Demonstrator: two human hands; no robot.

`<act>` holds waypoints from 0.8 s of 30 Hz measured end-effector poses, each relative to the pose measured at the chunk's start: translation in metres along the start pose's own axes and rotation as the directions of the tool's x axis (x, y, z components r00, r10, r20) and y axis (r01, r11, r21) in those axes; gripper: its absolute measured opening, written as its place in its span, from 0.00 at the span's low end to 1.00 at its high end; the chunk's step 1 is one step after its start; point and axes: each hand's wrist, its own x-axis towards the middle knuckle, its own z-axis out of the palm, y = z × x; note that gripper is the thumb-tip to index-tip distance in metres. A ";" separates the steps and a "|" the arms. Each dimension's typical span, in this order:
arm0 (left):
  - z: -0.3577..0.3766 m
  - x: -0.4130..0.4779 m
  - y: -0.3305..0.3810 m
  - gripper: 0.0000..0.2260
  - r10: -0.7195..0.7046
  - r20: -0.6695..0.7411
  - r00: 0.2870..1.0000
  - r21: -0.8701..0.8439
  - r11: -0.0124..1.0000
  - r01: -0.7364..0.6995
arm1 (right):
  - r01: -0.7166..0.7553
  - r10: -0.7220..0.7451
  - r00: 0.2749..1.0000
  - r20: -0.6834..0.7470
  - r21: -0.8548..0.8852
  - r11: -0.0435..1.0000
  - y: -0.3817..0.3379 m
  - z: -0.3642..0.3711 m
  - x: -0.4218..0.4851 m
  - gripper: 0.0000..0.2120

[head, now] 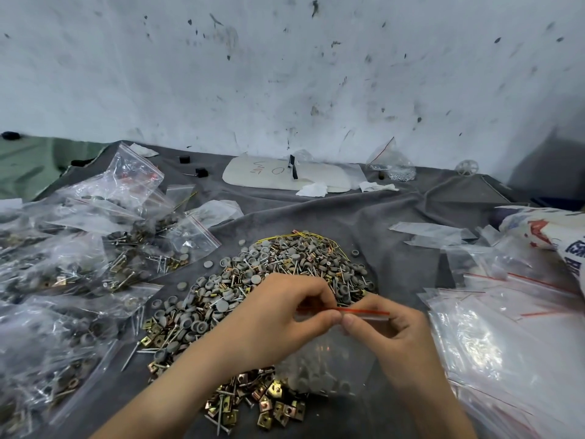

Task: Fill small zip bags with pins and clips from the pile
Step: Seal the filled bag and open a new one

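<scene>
Stained white wall (pixel 285 74), rumpled grey cloth (pixel 364 217), green mat (pixel 28 160)

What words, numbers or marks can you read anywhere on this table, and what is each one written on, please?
"O": a red hand-drawn ring or letter on the white board at the back of the cloth.
Red scrawl beside it on the same board: handwritten, not legible.
Blue and red print on the white sack at the right edge: cut off and blurred, unreadable.
The zip bag at the front: a red strip only, no print visible.
</scene>
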 end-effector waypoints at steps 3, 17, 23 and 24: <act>-0.001 0.001 0.001 0.05 0.028 0.019 0.999 -0.010 1.000 -0.028 | -0.010 0.010 1.000 0.009 0.017 1.000 0.000 -0.002 0.000 0.04; 0.001 -0.001 0.000 0.11 0.008 -0.010 1.000 -0.032 0.999 -0.008 | -0.072 0.081 0.996 -0.045 0.168 0.983 0.013 -0.010 0.000 0.10; 0.003 -0.001 0.000 0.13 0.029 -0.022 0.999 -0.032 0.999 -0.030 | -0.007 0.028 0.993 -0.115 0.175 0.985 0.017 -0.010 0.000 0.26; 0.003 -0.001 0.000 0.14 0.028 -0.032 0.999 -0.044 0.999 -0.029 | 0.000 0.022 0.992 -0.127 0.167 0.986 0.017 -0.010 0.000 0.27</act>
